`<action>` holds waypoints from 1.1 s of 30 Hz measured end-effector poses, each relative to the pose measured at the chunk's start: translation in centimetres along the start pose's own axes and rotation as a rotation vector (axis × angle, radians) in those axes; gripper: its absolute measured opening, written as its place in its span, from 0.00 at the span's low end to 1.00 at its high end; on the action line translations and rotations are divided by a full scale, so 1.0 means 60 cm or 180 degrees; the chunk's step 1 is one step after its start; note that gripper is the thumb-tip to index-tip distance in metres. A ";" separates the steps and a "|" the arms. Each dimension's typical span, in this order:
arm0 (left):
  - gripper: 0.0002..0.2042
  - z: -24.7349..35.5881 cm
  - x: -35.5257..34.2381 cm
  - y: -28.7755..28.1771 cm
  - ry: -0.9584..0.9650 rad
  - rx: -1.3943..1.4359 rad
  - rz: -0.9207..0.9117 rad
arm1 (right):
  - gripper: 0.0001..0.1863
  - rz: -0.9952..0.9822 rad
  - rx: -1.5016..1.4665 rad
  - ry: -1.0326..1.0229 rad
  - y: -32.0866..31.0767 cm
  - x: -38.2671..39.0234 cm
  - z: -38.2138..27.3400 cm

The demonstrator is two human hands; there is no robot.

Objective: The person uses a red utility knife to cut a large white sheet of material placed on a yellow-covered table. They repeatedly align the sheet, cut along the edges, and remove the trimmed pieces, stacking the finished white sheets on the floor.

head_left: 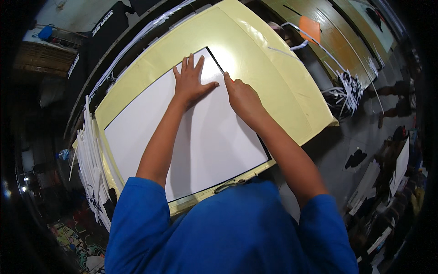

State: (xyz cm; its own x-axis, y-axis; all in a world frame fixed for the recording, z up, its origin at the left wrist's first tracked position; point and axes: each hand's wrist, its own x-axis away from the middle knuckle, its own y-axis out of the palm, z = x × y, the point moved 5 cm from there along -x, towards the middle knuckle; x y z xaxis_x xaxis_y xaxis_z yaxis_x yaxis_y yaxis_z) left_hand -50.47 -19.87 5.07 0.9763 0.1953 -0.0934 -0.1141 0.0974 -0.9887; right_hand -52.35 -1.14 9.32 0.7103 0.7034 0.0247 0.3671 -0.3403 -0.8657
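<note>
A large white sheet (219, 146) lies flat on a yellow-covered table (283, 100), with a dark border showing along its far right and near edges. My left hand (189, 82) rests on the sheet near its far end, palm down and fingers spread. At the sheet's right edge, beside the dark strip (214, 59), my right hand (242, 98) is closed with the index finger stretched forward. A small orange bit shows by its fingers, part of a slim tool; the hand hides most of it, so its exact kind is unclear.
Bundled white strips (91, 169) stand along the table's left side. More tangled white strips (349, 93) hang beyond its right corner, near an orange piece (310, 28). Scraps and boards (365, 187) litter the floor at right. A person's legs (394, 98) show at far right.
</note>
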 end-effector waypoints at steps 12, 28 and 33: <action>0.59 -0.020 -0.015 0.037 0.0037 -0.0377 0.0085 | 0.34 -0.0574 0.0057 0.0604 -0.006 0.335 0.026; 0.45 0.023 0.017 -0.033 0.0618 -0.0789 0.1111 | 0.36 0.0252 -0.0439 0.1054 -0.046 0.550 0.018; 0.40 0.046 0.090 -0.030 0.0378 0.0008 0.0519 | 0.32 0.0641 -0.0530 0.0757 -0.035 0.385 0.036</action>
State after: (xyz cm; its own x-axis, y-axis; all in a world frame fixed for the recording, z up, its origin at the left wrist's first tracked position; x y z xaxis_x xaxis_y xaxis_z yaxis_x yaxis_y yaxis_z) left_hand -45.52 -16.28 6.69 0.9596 0.0922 -0.2656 -0.2728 0.0764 -0.9590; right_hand -38.00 17.18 10.62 0.8913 0.4534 -0.0055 0.2842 -0.5682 -0.7722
